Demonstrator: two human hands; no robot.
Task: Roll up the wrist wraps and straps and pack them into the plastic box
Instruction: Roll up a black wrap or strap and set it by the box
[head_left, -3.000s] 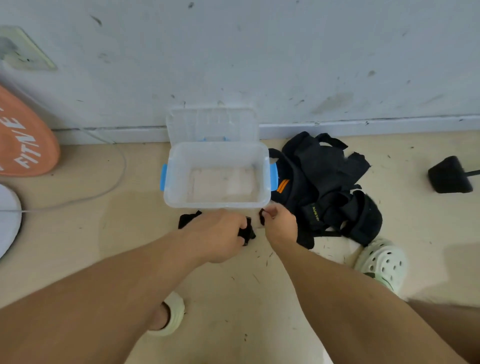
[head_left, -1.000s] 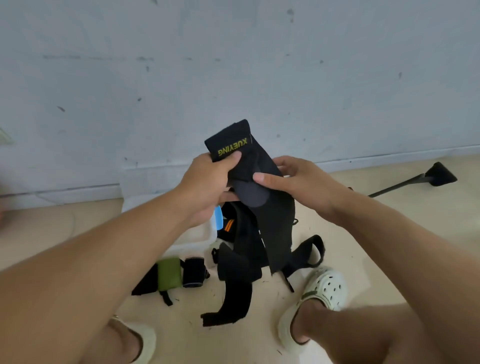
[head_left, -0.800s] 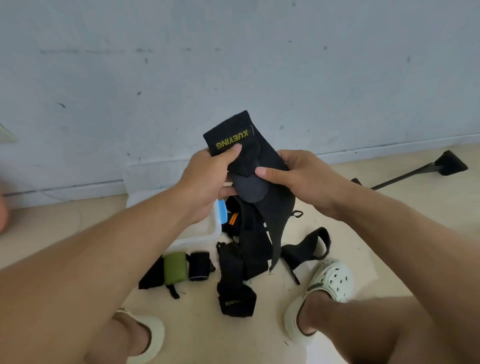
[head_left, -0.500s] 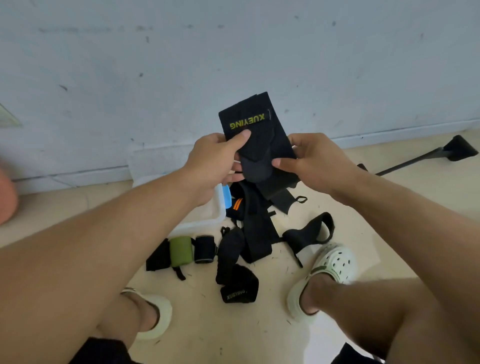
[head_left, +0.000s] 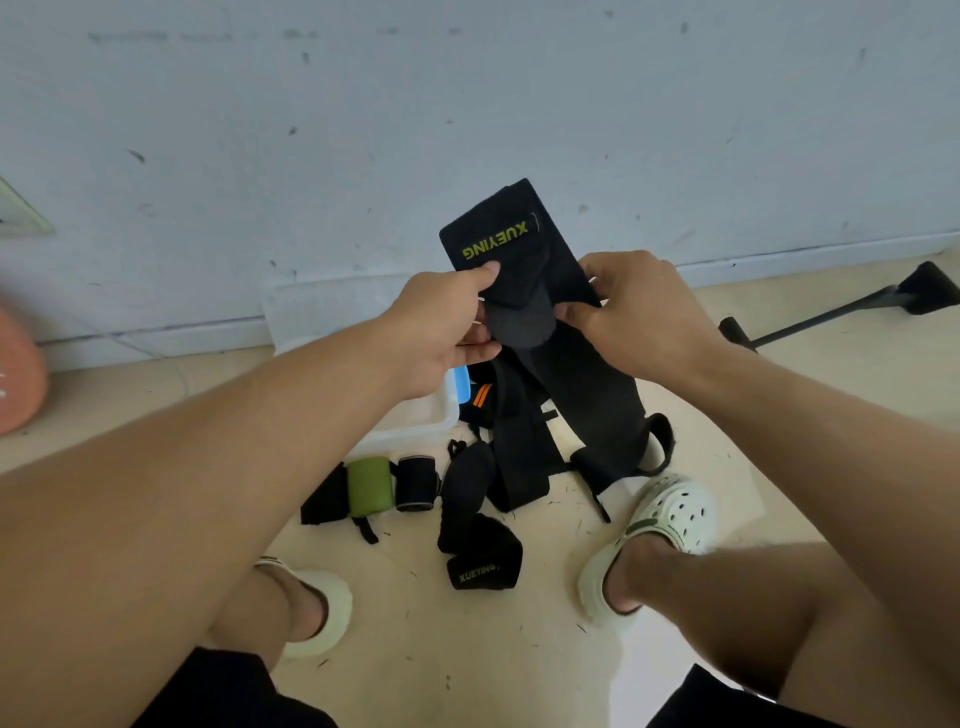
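Note:
I hold a black wrist wrap (head_left: 511, 244) with yellow XUEYING lettering up in front of the wall. My left hand (head_left: 441, 325) pinches its left edge, thumb on the lettered end. My right hand (head_left: 631, 312) grips the right side, and the wrap's long tail hangs down toward the floor. Below lies a heap of black straps (head_left: 524, 447). The clear plastic box (head_left: 415, 415) with a blue latch is mostly hidden behind my left forearm. A second XUEYING wrap (head_left: 480, 553) lies on the floor, with a green and black wrap (head_left: 374, 488) to its left.
My two feet in pale clogs (head_left: 660, 525) stand either side of the straps on the beige floor. A black stand leg (head_left: 852, 306) runs along the right by the wall. An orange object (head_left: 18, 374) sits at the far left.
I lifted a black wrap from the floor pile and raised it in both hands. Over the last second my hands shifted slightly along it and the hanging tail swung.

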